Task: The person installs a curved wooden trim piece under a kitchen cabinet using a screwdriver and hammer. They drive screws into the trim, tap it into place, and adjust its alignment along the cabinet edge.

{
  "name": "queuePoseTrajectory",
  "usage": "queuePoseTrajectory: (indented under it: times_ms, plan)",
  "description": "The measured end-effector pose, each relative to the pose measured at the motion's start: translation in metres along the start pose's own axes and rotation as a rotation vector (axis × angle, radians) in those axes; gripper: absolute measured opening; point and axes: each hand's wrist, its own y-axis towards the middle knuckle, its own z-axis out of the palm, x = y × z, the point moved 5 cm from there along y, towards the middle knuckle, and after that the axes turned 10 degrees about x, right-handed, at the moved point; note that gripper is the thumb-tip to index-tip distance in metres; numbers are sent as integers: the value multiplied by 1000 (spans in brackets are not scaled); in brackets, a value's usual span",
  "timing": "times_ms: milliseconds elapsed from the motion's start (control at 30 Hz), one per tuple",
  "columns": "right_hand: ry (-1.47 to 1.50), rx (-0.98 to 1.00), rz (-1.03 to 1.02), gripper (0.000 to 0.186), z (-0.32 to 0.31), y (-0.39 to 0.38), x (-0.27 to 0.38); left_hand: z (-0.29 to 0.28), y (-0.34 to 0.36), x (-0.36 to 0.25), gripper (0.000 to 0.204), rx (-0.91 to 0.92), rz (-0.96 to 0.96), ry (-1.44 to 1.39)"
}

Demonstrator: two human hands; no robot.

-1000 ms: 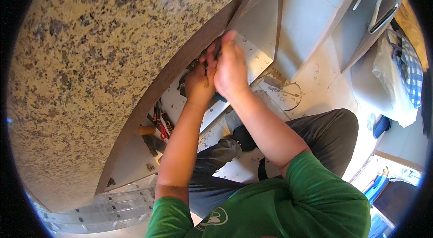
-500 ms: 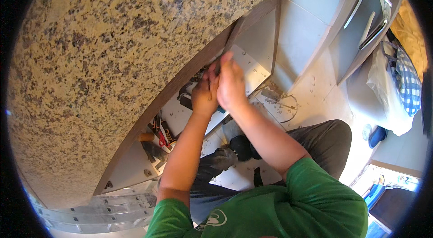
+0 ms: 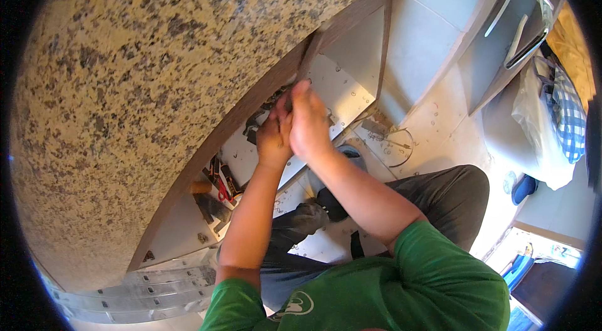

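My left hand [image 3: 273,140] and right hand [image 3: 309,127] are pressed together at the cabinet opening, below the end of a brown wooden strip [image 3: 307,60]. Their fingers close around a small dark piece [image 3: 288,103] between them. It is mostly covered and slightly blurred, so I cannot make out its kind. My right thumb side points up towards the strip. Just left of my left hand, a dark tool [image 3: 252,133] lies on the white cabinet floor [image 3: 238,154].
Tools with black and orange handles [image 3: 231,179] and a red-handled tool [image 3: 224,192] lie at the left inside the cabinet. The speckled stone countertop [image 3: 157,68] overhangs it. Wood curls [image 3: 401,143] litter the floor. A plastic bag [image 3: 533,136] hangs at the right.
Both hands have moved slightly left and down, staying together. More of the wooden strip and the white cabinet floor to their right now shows.
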Motion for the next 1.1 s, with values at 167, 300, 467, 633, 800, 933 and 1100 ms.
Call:
queuePoseTrajectory:
  times_ms: [167, 300, 467, 633, 800, 933, 1100]
  plan:
    - [56, -62, -50, 52, 0, -3, 0, -11, -9, -2, 39, -124, 78, -271]
    - [364, -67, -197, 47, -19, 24, 29, 1, 33, -13, 38, -72, 53, -155]
    - [195, -110, -54, 52, -3, 6, 13, -10, 6, -10, 42, -110, 63, -110]
    - [201, -17, -104, 51, -13, 10, 16, -7, 10, -14, 42, -134, 82, -140]
    - [410, -151, -175, 55, -35, 34, 39, 7, 40, -26, 48, -118, 79, -245]
    - [179, -65, -69, 57, 5, 1, 2, -3, 0, 18, 47, -49, -30, -75]
    - [338, 146, 69, 55, 36, -49, -51, -24, -94, 45, 42, -103, -27, -224]
